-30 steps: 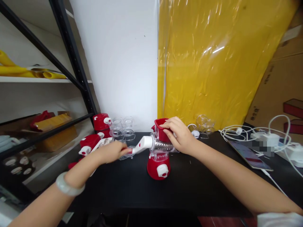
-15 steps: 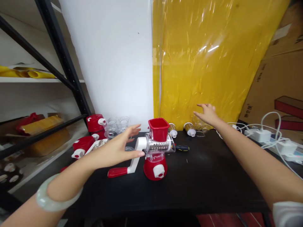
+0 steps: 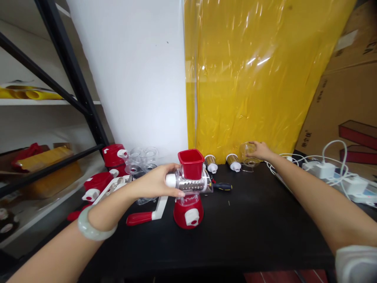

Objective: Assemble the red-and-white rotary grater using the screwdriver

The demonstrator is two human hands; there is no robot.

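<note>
A red-and-white rotary grater point(image 3: 188, 212) stands upright on the black table, with a red square hopper point(image 3: 191, 163) on top and a holed metal drum lying sideways. My left hand point(image 3: 157, 181) is closed around the crank end of the drum housing, thumb below and fingers behind. Under that hand the white crank with a red handle point(image 3: 140, 218) points down to the left. At the back right my right hand point(image 3: 262, 150) has its fingertips on the upper rim of a clear plastic part point(image 3: 247, 157), which stands on the table. Some of its fingers are hidden.
Two grating drums point(image 3: 233, 162) and a screwdriver point(image 3: 223, 186) lie behind the grater. More red grater bases point(image 3: 98, 181) and clear plastic parts point(image 3: 143, 159) crowd the left. A power strip with white cables point(image 3: 324, 171) sits at right; a black shelf frame point(image 3: 70, 63) borders the left.
My left hand has moved right and closed on the grater's crank end. My right hand has come down from above onto the clear plastic part. The view has shifted slightly.
</note>
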